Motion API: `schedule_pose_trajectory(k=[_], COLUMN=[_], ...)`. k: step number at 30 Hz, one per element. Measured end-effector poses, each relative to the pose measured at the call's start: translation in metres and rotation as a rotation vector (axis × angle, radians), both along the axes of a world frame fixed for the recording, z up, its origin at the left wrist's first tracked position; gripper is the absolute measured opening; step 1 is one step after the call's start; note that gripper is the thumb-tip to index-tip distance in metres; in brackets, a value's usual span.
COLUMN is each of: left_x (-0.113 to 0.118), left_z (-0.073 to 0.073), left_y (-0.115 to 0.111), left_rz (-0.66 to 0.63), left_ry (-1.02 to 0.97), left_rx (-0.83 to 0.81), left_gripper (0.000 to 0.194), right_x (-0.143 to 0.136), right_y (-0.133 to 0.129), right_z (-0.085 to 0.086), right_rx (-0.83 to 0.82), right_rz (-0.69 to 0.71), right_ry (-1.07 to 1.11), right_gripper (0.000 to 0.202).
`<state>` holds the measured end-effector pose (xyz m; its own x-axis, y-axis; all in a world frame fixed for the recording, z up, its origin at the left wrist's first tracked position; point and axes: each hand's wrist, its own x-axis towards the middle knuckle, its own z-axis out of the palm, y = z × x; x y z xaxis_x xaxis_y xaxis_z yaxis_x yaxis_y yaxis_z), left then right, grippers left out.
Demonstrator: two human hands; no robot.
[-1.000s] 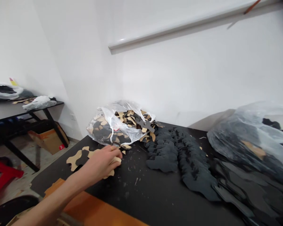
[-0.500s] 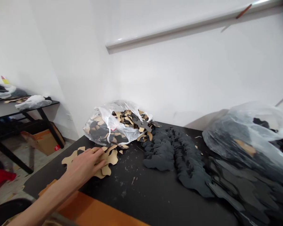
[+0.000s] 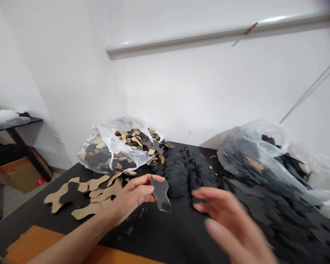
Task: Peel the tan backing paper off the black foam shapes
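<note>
My left hand (image 3: 139,192) pinches a small black cut-out piece (image 3: 161,194) with wavy edges between thumb and fingers, above the black table (image 3: 154,234). To the right, my right hand (image 3: 231,220) is raised and blurred, its thumb apart from the fingers; I make out no piece gripped in it. Tan cut-out pieces (image 3: 110,190) of the same kind lie loose at the left, with a black piece (image 3: 72,195) among them. Behind my hands, overlapping black pieces run back in two rows, a left row (image 3: 177,172) and a right row (image 3: 202,170).
A clear plastic bag (image 3: 99,157) full of tan and black pieces stands against the wall. Another plastic bag (image 3: 244,157) sits at the right, near a spread of dark pieces (image 3: 255,205). Orange-brown sheet material (image 3: 38,238) lies along the front edge.
My left hand has left the tan pieces and moved right, now with a black piece in it. My right hand has come into view. The camera has turned to the right.
</note>
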<state>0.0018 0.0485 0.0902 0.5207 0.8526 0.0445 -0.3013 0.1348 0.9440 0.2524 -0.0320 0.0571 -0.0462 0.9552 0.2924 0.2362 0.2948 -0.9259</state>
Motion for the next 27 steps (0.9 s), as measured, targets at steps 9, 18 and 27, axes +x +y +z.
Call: schedule_pose_trajectory(k=[9, 18, 27], left_x=[0.004, -0.001, -0.001], left_z=[-0.041, -0.042, -0.040], left_y=[0.013, 0.029, 0.023], left_rz=[-0.105, -0.091, -0.201], left_ry=[0.018, 0.480, 0.542], left_rx=[-0.006, 0.082, 0.101], left_gripper=[0.042, 0.019, 0.011], right_x=[-0.052, -0.044, -0.040], right_y=[0.063, 0.058, 0.054], right_z=[-0.008, -0.027, -0.026], right_rx=[-0.324, -0.405, -0.404], right_rz=[0.181, 0.272, 0.316], right_ry=[0.239, 0.082, 0.013], right_gripper=[0.042, 0.048, 0.043])
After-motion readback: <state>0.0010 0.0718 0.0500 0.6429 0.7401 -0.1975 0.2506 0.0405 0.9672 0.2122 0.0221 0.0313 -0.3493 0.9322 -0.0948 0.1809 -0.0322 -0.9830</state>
